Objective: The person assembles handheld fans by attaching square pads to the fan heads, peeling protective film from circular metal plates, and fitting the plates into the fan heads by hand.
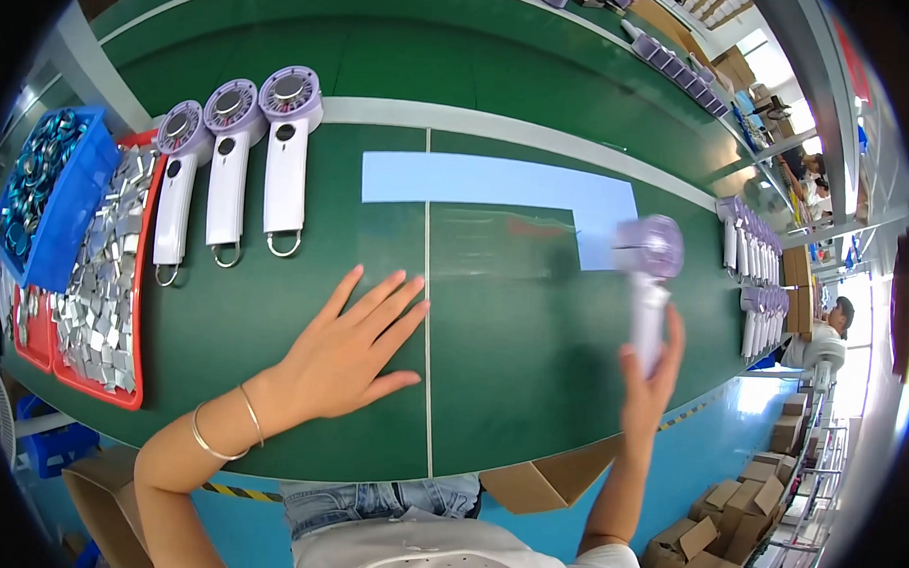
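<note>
My right hand (654, 376) grips a white and purple handheld fan (648, 321) by its handle, with the round head up; fan and fingers are a little blurred. Below the three fans on the left, my left hand (365, 339) lies palm down on the green table (511, 386), fingers spread and holding nothing. Those three handheld fans (286, 168) lie in a row, heads at the far end, each with a metal ring at the handle's near end. Between the hands and farther off lies a pale blue L-shaped sheet (478, 180); the held fan overlaps its right end.
At far left a red tray (140, 273) holds many small silvery pieces beside a blue bin (71, 236) of teal rings. More fans (759, 310) stand grouped along the right edge. A white rail (500, 125) crosses the back. Cardboard boxes (737, 514) sit on the floor.
</note>
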Available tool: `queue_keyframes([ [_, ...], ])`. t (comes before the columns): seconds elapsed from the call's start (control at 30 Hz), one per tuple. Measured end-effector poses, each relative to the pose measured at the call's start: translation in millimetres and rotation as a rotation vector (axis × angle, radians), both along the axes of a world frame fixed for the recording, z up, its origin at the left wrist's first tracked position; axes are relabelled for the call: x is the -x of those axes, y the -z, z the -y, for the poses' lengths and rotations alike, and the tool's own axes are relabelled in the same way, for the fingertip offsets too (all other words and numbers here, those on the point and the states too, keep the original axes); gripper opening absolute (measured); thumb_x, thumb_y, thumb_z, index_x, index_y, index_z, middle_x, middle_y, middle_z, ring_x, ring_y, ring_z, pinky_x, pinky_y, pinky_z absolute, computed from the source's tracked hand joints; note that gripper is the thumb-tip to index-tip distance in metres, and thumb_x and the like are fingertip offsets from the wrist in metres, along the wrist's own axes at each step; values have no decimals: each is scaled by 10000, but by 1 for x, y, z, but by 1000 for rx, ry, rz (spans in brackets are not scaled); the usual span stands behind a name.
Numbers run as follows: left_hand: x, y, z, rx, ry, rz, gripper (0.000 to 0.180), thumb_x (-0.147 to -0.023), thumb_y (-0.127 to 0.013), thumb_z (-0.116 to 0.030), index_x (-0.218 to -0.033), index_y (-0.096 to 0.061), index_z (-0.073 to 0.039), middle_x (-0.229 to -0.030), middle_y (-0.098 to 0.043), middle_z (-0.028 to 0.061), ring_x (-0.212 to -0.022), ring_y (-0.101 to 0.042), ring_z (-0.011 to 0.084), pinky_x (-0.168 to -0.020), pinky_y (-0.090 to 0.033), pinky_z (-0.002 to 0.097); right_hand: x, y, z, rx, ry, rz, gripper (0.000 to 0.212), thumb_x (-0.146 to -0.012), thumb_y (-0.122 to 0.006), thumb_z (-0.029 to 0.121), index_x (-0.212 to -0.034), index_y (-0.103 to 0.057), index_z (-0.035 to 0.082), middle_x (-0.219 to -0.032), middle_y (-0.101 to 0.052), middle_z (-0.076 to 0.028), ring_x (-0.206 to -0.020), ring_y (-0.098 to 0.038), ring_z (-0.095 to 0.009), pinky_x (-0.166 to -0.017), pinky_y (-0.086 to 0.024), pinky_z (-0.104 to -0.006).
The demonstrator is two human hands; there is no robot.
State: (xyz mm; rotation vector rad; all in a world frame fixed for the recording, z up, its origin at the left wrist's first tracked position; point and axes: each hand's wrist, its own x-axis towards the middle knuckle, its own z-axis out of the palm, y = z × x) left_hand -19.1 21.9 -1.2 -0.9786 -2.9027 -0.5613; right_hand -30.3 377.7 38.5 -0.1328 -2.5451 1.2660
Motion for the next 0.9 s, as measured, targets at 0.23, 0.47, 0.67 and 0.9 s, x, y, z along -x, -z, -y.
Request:
queue_keyframes([
  [0.23, 2, 2, 7, -286, -108, 21, 844, -905, -676, -356, -1519, -244, 29, -1546, -288, 272, -1427, -324, 402, -1179, -255, 510, -32, 5, 140, -157, -376, 184, 584, -881, -665, 95, -1418, -456, 6, -1256, -604, -277, -1100, -634, -419, -937, -494, -434],
  [0.47, 1, 4, 11, -416, -151, 56, 849, -914, -670, -330, -1517, -210, 51, -1544, -288, 275, -1431, -316, 402, -1184, -249, 514, -37, -5, 153, -133, -527, 397, 600, -856, -711, 107, -1388, -467, -24, -1082, -645, -234, -917, -687, -333, -774, -541, -394],
  [0.67, 2, 8, 10, -416, -139, 49, 905, -874, -721, -286, -1526, -183, 39, -1565, -261, 268, -1445, -295, 406, -1187, -232, 530, 34, -14, 141, -513, -746, -406, 444, -775, -760, 96, -1197, -644, 22, -1107, -625, -137, -970, -597, -323, -806, -493, -402],
  [0.9, -1, 8, 12, -372, -154, 22, 842, -896, -663, -337, -1500, -241, 71, -1542, -286, 278, -1443, -291, 404, -1177, -251, 524, 71, 3, 152, -607, -937, -577, 308, -710, -767, 81, -1012, -718, 46, -1080, -656, -80, -1047, -598, -301, -980, -407, -502],
])
